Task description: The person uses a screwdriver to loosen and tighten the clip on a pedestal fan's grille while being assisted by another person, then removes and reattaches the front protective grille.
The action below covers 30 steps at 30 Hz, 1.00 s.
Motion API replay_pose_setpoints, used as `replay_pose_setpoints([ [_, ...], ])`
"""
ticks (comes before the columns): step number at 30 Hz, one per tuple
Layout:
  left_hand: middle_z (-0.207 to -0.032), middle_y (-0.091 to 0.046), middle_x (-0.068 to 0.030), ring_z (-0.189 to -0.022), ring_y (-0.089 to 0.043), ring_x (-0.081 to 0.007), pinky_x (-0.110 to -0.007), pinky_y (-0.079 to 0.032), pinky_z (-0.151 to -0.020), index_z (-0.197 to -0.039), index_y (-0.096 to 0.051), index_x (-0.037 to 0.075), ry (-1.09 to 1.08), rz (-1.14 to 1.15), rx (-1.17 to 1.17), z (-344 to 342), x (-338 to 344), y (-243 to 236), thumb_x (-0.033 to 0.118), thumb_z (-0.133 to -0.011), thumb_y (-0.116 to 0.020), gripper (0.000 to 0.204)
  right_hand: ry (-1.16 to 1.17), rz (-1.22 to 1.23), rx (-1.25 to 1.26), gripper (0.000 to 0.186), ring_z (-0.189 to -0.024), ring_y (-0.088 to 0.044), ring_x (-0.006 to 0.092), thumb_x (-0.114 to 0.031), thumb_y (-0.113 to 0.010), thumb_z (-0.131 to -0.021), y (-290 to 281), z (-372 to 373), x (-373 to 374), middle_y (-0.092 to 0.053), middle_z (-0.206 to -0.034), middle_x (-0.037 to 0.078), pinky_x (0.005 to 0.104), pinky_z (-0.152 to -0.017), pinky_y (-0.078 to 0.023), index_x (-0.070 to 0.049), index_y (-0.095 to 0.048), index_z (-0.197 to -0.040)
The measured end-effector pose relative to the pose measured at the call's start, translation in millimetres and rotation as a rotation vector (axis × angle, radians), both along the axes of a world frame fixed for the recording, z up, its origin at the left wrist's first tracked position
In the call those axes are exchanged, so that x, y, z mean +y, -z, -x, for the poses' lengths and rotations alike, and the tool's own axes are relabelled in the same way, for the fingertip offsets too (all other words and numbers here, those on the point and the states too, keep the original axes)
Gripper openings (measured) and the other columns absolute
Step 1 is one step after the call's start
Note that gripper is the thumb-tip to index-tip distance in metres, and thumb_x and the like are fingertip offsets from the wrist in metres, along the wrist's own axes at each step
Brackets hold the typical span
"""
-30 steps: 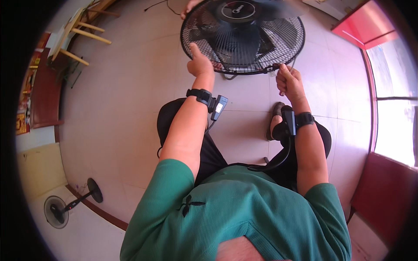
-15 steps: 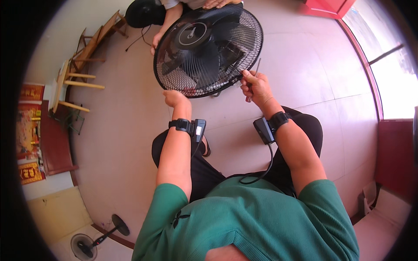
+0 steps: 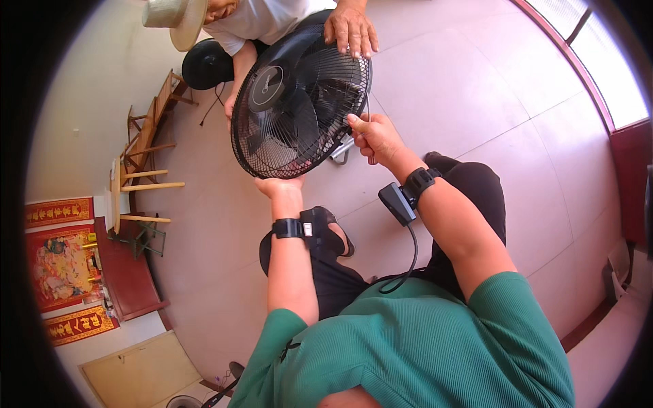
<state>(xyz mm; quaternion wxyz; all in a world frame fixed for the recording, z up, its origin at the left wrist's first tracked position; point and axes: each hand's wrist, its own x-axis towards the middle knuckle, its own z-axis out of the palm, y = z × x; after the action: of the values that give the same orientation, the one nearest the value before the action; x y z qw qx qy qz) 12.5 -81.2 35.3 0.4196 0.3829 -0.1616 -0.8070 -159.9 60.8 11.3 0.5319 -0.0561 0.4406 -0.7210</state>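
A black electric fan (image 3: pixel 296 102) with a round wire guard is held tilted in front of me. My left hand (image 3: pixel 280 185) supports the lower edge of its guard, with the fingers partly hidden behind the mesh. At the guard's right rim is my right hand (image 3: pixel 374 139), closed round a screwdriver (image 3: pixel 372 160) whose thin shaft points upward; the thumb is at the rim. Across from me, another person's hand (image 3: pixel 350 30) lies on the top of the guard, and their other arm (image 3: pixel 243 68) reaches down to its left side.
Behind the fan stands a second round black part (image 3: pixel 206 64), with a cord on the floor. Wooden benches (image 3: pixel 146 129) and a stool (image 3: pixel 139 187) line the left wall. A dark red cabinet (image 3: pixel 129 272) is at the left, a glass door (image 3: pixel 605 75) at the far right.
The fan has shifted left, toward me, and turned. The other person has leaned into view, one hand on the guard. My left hand has gone from beside the guard's lower edge to under it.
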Motion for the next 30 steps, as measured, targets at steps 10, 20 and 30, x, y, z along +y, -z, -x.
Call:
replay_pose_setpoints([
  [10, -0.136, -0.048, -0.0121, -0.121, -0.048, -0.0372, -0.057, -0.047, -0.089, -0.134, -0.047, 0.015, -0.248, -0.031, -0.335, 9, 4, 29, 0.056, -0.089, -0.021, 0.066, 0.039, -0.068, 0.071, 0.033, -0.038, -0.029, 0.007, -0.03, -0.062, -0.092, -1, -12, 1, -0.039, -0.055, -0.001, 0.0256, -0.032, -0.021, -0.008, -0.047, -0.073],
  [20, -0.148, -0.03, -0.0193, -0.136, -0.03, -0.0376, -0.055, -0.024, -0.112, -0.144, -0.027, 0.004, -0.05, 0.079, 0.139, 1, 34, 40, 0.066, -0.093, -0.017, 0.082, 0.24, 0.172, -0.129, 0.033, -0.042, -0.028, 0.0064, -0.034, -0.065, -0.091, 15, -21, -11, -0.037, -0.061, -0.001, 0.0224, -0.037, -0.02, -0.009, -0.046, -0.078],
  [30, -0.148, -0.026, -0.0201, -0.137, -0.028, -0.0345, -0.05, -0.029, -0.113, -0.143, -0.018, -0.002, 0.123, 0.263, 0.265, -8, 44, 74, 0.064, -0.09, -0.037, 0.087, 0.148, 0.126, -0.11, 0.036, -0.042, -0.027, 0.0076, -0.037, -0.061, -0.093, 17, -19, -12, -0.031, -0.057, -0.003, 0.0226, -0.037, -0.019, -0.012, -0.043, -0.074],
])
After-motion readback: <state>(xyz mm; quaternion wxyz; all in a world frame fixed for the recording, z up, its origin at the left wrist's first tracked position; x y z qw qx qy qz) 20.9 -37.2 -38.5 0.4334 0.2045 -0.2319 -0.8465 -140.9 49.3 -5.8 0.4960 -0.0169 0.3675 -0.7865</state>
